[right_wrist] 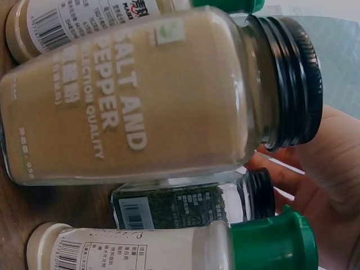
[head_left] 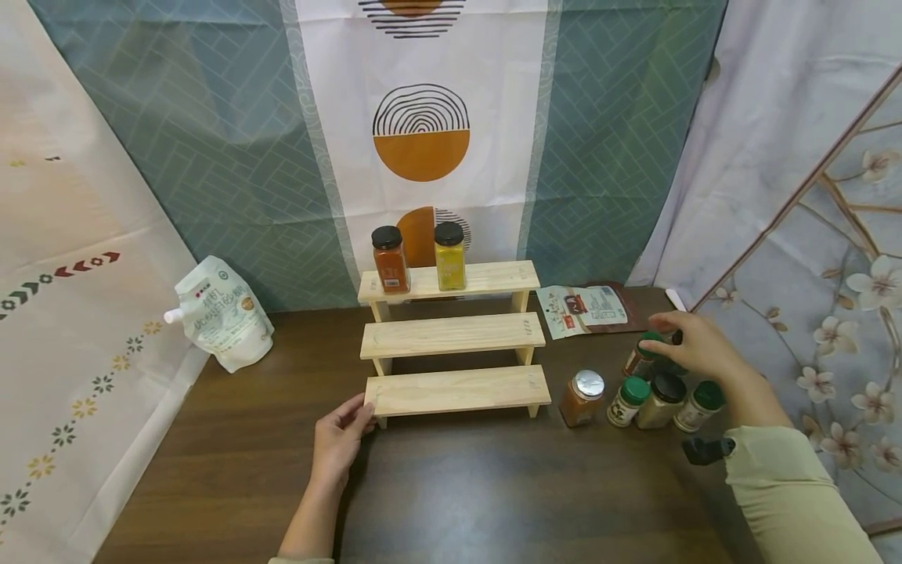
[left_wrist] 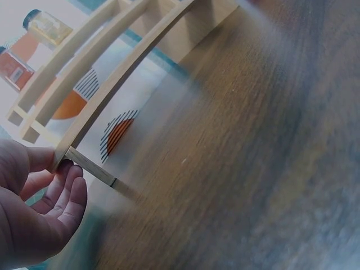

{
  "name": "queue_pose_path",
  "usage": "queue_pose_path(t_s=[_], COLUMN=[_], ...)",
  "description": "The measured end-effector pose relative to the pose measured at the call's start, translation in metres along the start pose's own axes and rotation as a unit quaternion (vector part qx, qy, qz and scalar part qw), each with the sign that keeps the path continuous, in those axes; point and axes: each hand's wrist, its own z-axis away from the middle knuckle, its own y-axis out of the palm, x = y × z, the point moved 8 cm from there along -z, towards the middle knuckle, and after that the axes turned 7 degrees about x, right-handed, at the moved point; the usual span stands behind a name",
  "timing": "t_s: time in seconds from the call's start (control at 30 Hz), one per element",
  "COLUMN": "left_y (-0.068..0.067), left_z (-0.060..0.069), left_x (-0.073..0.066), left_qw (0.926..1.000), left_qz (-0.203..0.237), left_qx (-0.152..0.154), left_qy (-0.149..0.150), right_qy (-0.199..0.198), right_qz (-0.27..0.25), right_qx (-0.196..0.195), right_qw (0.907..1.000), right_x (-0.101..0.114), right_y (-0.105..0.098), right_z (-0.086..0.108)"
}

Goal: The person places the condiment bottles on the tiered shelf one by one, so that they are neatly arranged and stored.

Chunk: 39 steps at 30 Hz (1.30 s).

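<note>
Head view: three-step wooden rack (head_left: 454, 392) stands mid-width on the desk (head_left: 535, 486), its back towards the far edge. Left hand (head_left: 340, 442) pinches the left end of the lowest step; the left wrist view shows the thumb above the board and fingers bent under it. On the top step, upright: an orange-red jar (head_left: 391, 266) at the left and a yellow jar (head_left: 450, 266) near the middle, both black-lidded.

Right hand (head_left: 694, 345) is over the jar cluster towards the desk's right edge, thumb and fingers about the cap of a green-capped red jar (head_left: 637, 362). Whether they grip it, cannot tell: contact is hidden in the right wrist view.

Nearer the front edge, a row in front of that jar: silver-lidded jar (head_left: 582, 399) just right of the rack, green-capped shaker (head_left: 623, 409), black-lidded jar (head_left: 658, 407) labelled "SALT AND PEPPER", second green-capped shaker (head_left: 696, 411). Right wrist view adds a dark green herb jar (right_wrist: 169, 205), partly hidden behind these.

Flat packet (head_left: 585, 311) lies along the far edge, right of the rack. White spouted pouch (head_left: 221, 317) sits tilted at the far left corner. Patterned cloth (head_left: 232, 157) hangs behind the desk.
</note>
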Motion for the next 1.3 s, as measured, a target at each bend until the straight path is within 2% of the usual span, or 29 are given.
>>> queue_pose_path(t_s=[0.27, 0.43, 0.7, 1.0, 1.17, 1.3], left_y=[0.0, 0.0, 0.0, -0.001, 0.0, 0.0], left_z=[-0.001, -0.001, -0.001, -0.001, 0.0, 0.0], left_x=[0.0, 0.001, 0.001, -0.001, -0.001, 0.0], left_qw=[1.0, 1.0, 1.0, 1.0, 1.0, 1.0], left_qz=[-0.001, 0.0, 0.004, 0.002, 0.0, -0.001], left_qx=[-0.004, -0.005, -0.005, -0.002, 0.0, -0.001], left_qy=[0.001, 0.0, -0.002, 0.0, 0.0, 0.001], right_qy=[-0.021, -0.035, -0.022, -0.02, -0.03, -0.026], right_qz=[0.006, 0.012, 0.006, -0.023, -0.054, -0.069], right_qx=[0.014, 0.007, -0.005, -0.052, -0.087, -0.099], right_qw=[0.9997, 0.9993, 0.9997, 0.9982, 0.9942, 0.9924], right_x=[0.002, 0.003, 0.002, 0.006, 0.015, 0.025], right_y=[0.001, 0.0, 0.001, -0.008, -0.017, -0.022], right_z=[0.0, 0.002, 0.003, -0.001, -0.005, -0.01])
